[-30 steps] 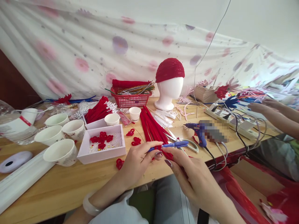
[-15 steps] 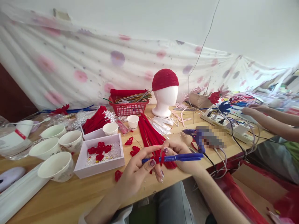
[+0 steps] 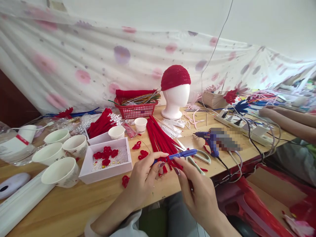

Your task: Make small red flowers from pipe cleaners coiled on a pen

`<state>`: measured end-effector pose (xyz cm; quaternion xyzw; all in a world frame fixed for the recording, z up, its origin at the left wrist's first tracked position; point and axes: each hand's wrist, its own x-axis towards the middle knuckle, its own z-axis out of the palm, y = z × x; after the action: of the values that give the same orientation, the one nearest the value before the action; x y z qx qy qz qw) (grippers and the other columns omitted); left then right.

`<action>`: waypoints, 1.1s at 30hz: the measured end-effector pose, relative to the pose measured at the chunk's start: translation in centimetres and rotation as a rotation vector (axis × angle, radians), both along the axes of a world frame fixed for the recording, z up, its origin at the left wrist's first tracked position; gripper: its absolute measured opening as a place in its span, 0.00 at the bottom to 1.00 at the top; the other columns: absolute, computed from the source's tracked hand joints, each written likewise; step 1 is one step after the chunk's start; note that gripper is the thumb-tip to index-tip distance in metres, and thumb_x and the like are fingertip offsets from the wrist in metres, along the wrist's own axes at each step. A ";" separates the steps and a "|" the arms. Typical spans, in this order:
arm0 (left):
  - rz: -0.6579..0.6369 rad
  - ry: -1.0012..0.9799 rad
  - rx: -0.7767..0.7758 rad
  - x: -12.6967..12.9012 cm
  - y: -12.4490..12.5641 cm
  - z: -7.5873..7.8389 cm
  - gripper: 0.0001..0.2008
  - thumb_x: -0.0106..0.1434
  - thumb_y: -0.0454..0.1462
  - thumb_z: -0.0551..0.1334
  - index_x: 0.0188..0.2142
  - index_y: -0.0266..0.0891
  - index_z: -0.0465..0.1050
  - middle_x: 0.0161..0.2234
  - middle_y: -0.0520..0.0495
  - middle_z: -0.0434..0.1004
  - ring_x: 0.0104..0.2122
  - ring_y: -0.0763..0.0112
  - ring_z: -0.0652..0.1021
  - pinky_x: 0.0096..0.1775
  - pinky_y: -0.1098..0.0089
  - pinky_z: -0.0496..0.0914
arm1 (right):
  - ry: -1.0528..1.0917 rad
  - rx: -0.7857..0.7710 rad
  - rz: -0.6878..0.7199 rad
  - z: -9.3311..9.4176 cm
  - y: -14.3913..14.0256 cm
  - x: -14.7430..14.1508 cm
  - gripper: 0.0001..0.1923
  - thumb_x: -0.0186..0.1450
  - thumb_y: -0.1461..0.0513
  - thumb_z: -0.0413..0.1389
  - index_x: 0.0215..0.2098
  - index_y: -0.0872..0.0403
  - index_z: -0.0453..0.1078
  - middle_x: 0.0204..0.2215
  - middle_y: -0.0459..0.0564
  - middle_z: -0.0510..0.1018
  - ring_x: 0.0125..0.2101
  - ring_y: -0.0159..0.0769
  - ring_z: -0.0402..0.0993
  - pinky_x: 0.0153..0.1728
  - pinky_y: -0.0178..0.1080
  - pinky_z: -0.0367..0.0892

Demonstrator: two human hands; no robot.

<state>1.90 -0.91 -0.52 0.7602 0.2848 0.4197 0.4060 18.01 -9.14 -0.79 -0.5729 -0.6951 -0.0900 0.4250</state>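
Note:
My left hand (image 3: 144, 174) pinches a blue pen (image 3: 185, 153) that points to the right above the table edge. A red pipe cleaner (image 3: 171, 157) is wound around the pen beside my left fingertips. My right hand (image 3: 198, 186) sits just below the pen, thumb and forefinger closed around the pipe cleaner's end; the exact contact is partly hidden. Behind the hands lie a bundle of red pipe cleaners (image 3: 158, 133) and scissors (image 3: 206, 157) with pale green handles. Small red looped flowers (image 3: 142, 154) rest left of the bundle.
A white box (image 3: 106, 176) holds red flowers and pearl beads. Paper cups (image 3: 60, 172) stand at left. Further back are a red basket (image 3: 138, 112) and a foam head (image 3: 175, 100) in a red cap. A glue gun (image 3: 209, 140), power strip (image 3: 256, 135) and another person's arms (image 3: 291, 117) are right.
My right hand has come down and toward me, off the pen's right part, uncovering the scissors. The pen's right end has tilted upward. The other person's hands have shifted slightly.

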 end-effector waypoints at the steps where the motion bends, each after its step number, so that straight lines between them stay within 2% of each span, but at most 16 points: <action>1: -0.010 -0.015 -0.033 0.1 0.0 -0.1 0.15 0.73 0.41 0.52 0.49 0.40 0.75 0.25 0.52 0.73 0.23 0.74 0.72 0.29 0.74 0.68 | -0.018 0.009 0.032 -0.2 0.0 0.1 0.17 0.71 0.69 0.48 0.57 0.56 0.64 0.28 0.48 0.81 0.21 0.33 0.75 0.21 0.33 0.61; 6: -0.055 -0.105 -0.119 0.2 -0.1 -0.3 0.17 0.73 0.44 0.53 0.50 0.37 0.74 0.24 0.53 0.73 0.23 0.74 0.72 0.31 0.74 0.69 | -0.027 0.026 0.237 -0.3 0.5 -0.2 0.22 0.70 0.71 0.46 0.61 0.56 0.63 0.31 0.49 0.82 0.25 0.33 0.77 0.24 0.33 0.64; 9: -0.066 -0.093 -0.124 0.2 0.0 -0.3 0.17 0.72 0.42 0.53 0.50 0.38 0.75 0.24 0.52 0.73 0.24 0.74 0.72 0.31 0.73 0.69 | -0.085 -0.019 0.222 1.1 0.2 0.2 0.19 0.72 0.70 0.46 0.59 0.58 0.64 0.27 0.49 0.81 0.22 0.34 0.75 0.22 0.33 0.62; 11: -0.106 -0.062 -0.140 0.3 0.0 -0.3 0.16 0.72 0.41 0.53 0.50 0.38 0.76 0.25 0.52 0.73 0.23 0.74 0.72 0.30 0.74 0.68 | -0.190 -0.110 0.154 3.0 -0.2 1.0 0.17 0.73 0.66 0.46 0.57 0.58 0.66 0.24 0.49 0.80 0.21 0.37 0.74 0.22 0.35 0.62; 13: -0.190 -0.035 -0.180 0.3 0.0 -0.1 0.15 0.71 0.40 0.54 0.49 0.38 0.76 0.25 0.52 0.72 0.23 0.75 0.71 0.29 0.74 0.67 | -0.274 -0.232 0.161 5.3 -0.2 2.3 0.15 0.73 0.64 0.46 0.53 0.55 0.70 0.23 0.49 0.79 0.22 0.39 0.74 0.24 0.36 0.62; 15: -0.322 -0.034 -0.269 0.2 -0.1 0.1 0.15 0.71 0.40 0.55 0.48 0.37 0.77 0.24 0.52 0.71 0.21 0.76 0.69 0.27 0.75 0.65 | -0.176 -0.431 0.248 7.4 0.4 3.6 0.13 0.72 0.63 0.48 0.50 0.54 0.72 0.26 0.50 0.79 0.24 0.38 0.74 0.26 0.35 0.62; 17: -0.470 -0.084 -0.417 0.2 -0.3 0.2 0.15 0.70 0.43 0.57 0.48 0.36 0.77 0.22 0.52 0.71 0.19 0.78 0.68 0.24 0.75 0.63 | 0.063 -0.657 0.501 8.3 1.7 4.7 0.09 0.71 0.61 0.51 0.45 0.53 0.72 0.22 0.45 0.75 0.22 0.33 0.68 0.23 0.33 0.59; 19: -0.566 -0.192 -0.552 0.1 -0.3 0.2 0.18 0.69 0.46 0.60 0.46 0.34 0.77 0.20 0.53 0.70 0.17 0.79 0.67 0.22 0.76 0.62 | 0.430 -0.812 0.731 7.7 3.3 5.0 0.11 0.70 0.54 0.54 0.42 0.53 0.71 0.17 0.39 0.67 0.16 0.28 0.58 0.19 0.31 0.53; 20: -0.576 -0.262 -0.594 0.2 -0.3 0.1 0.19 0.68 0.48 0.61 0.46 0.34 0.77 0.20 0.54 0.69 0.16 0.79 0.66 0.22 0.76 0.62 | 0.599 -0.837 0.790 6.8 4.1 4.7 0.14 0.68 0.51 0.56 0.40 0.53 0.71 0.16 0.37 0.64 0.15 0.26 0.53 0.17 0.31 0.50; 22: -0.513 -0.407 -0.619 0.3 -0.2 -0.1 0.19 0.67 0.49 0.62 0.45 0.35 0.77 0.18 0.55 0.69 0.15 0.80 0.66 0.22 0.76 0.63 | 0.846 -0.757 0.822 4.6 5.2 3.2 0.17 0.65 0.48 0.60 0.38 0.54 0.69 0.17 0.37 0.64 0.15 0.25 0.51 0.17 0.31 0.48; 25: -0.282 -0.515 -0.556 0.5 0.0 -0.2 0.17 0.67 0.47 0.62 0.45 0.35 0.76 0.19 0.55 0.70 0.17 0.78 0.69 0.23 0.76 0.65 | 1.076 -0.485 0.652 1.2 5.3 0.0 0.16 0.69 0.49 0.56 0.39 0.53 0.68 0.15 0.33 0.53 0.16 0.26 0.44 0.18 0.31 0.45; 27: -0.148 -0.472 -0.469 0.5 0.1 -0.1 0.16 0.68 0.46 0.61 0.45 0.35 0.76 0.20 0.53 0.73 0.19 0.77 0.72 0.25 0.76 0.67 | 1.073 -0.323 0.517 -0.1 4.6 -1.6 0.16 0.70 0.50 0.54 0.33 0.53 0.66 0.17 0.35 0.55 0.18 0.26 0.47 0.19 0.32 0.46; 28: -0.105 -0.435 -0.428 0.4 0.1 0.1 0.16 0.68 0.45 0.61 0.45 0.35 0.76 0.22 0.53 0.74 0.20 0.77 0.72 0.26 0.76 0.68 | 1.071 -0.294 0.483 -0.5 4.2 -2.0 0.17 0.70 0.50 0.54 0.30 0.53 0.64 0.17 0.36 0.55 0.18 0.27 0.47 0.20 0.33 0.47; 30: -0.061 -0.370 -0.386 0.2 0.2 0.3 0.15 0.69 0.44 0.61 0.46 0.35 0.76 0.23 0.52 0.75 0.21 0.77 0.74 0.28 0.75 0.70 | 1.107 -0.332 0.475 -0.7 3.7 -2.1 0.17 0.69 0.52 0.57 0.27 0.53 0.63 0.18 0.37 0.56 0.20 0.27 0.47 0.21 0.33 0.46; 33: -0.068 -0.307 -0.416 0.1 0.4 0.4 0.13 0.68 0.42 0.61 0.46 0.36 0.75 0.25 0.52 0.76 0.20 0.77 0.74 0.28 0.76 0.70 | 1.215 -0.428 0.501 -0.6 3.7 -1.3 0.21 0.65 0.50 0.61 0.24 0.53 0.60 0.19 0.38 0.54 0.20 0.26 0.44 0.20 0.33 0.44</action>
<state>1.97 -0.55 -0.08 0.5968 0.2746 0.4486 0.6060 16.68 -5.47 -1.35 -0.4151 -0.4478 0.4869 0.6246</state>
